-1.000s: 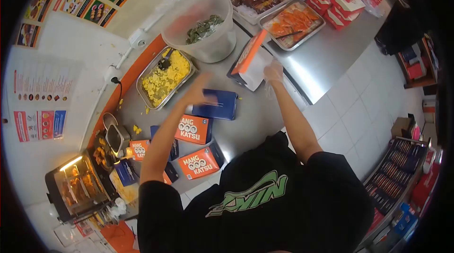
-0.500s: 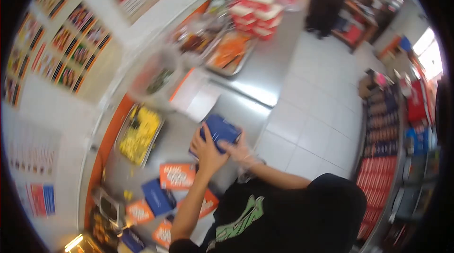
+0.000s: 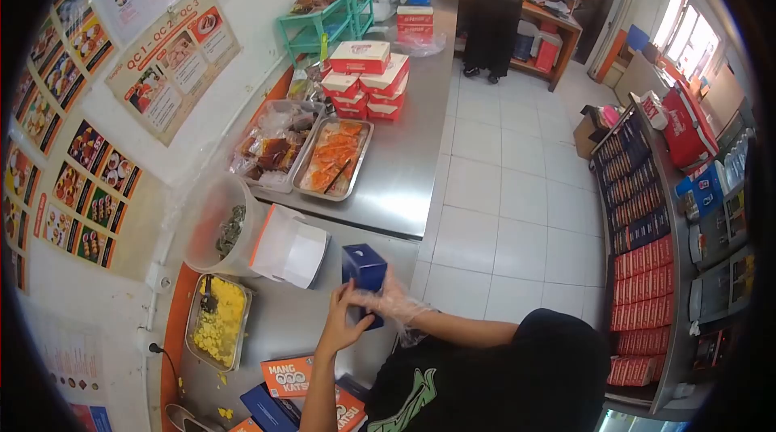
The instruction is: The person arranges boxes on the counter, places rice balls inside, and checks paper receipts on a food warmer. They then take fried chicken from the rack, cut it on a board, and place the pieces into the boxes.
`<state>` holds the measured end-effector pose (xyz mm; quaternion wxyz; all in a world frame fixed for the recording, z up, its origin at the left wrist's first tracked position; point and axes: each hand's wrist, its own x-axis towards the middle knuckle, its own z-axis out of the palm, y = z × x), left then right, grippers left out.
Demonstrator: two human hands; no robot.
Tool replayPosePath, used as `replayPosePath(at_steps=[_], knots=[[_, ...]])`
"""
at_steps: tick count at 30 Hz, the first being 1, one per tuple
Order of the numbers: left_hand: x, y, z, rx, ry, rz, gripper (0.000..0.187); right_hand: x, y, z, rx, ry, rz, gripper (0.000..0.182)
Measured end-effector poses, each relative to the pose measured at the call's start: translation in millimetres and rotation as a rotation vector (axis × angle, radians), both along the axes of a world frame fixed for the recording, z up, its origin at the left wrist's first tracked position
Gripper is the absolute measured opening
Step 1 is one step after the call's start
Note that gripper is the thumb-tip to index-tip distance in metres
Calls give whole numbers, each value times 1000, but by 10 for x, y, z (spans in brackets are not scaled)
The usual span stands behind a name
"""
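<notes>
A dark blue cardboard box (image 3: 363, 264) stands on end between my hands, over the steel table. My left hand (image 3: 343, 320) is bare and closed on its near lower part. In a clear plastic glove, my right hand (image 3: 393, 299) grips the right side, its fingers reaching across to the left hand. Just beyond the blue box lies an open box with a white inside (image 3: 291, 248) and an orange edge. Orange printed boxes (image 3: 288, 375) and a flat dark blue box (image 3: 271, 409) lie near my left forearm.
Left on the steel table, a metal tray (image 3: 220, 322) holds yellow chopped food; a clear tub (image 3: 217, 230) holds dark leafy bits. Farther back are a tray of orange food (image 3: 334, 159) and red-white boxes (image 3: 360, 58). A person in black (image 3: 497, 12) stands at the far end.
My hands and the blue box have turned, so the box now stands upright. The view has tilted up and sharpened, showing more of the far room.
</notes>
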<state>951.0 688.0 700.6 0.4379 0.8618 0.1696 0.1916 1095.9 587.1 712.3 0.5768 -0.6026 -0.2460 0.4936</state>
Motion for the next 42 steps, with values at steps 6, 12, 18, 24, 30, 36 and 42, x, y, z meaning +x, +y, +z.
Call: replayPosePath(at_steps=[6,12,18,24,30,36,42], knots=[[111,246,-237,-638,-198,459,66,747,249,-296,-156,-32,246,94],[292,314,-22,-1109,-837,876,60,989,574,-98,183,343,215,96],[560,-71,90,-1203,-839,1047,43,305,475,-358,230,306,62,79],[224,-82,-147,-30,-101,918,94,521,595,-198,217,174,120,67],[236,254,255,-700,-587,460,108,309,694,-25,725,-816,228,52],[319,189,177,-836,-831,866,64,249,309,251,335,-919,148,64],[496,-224,-102,-1137,-850,770,56,67,226,8,208,248,-121,76]])
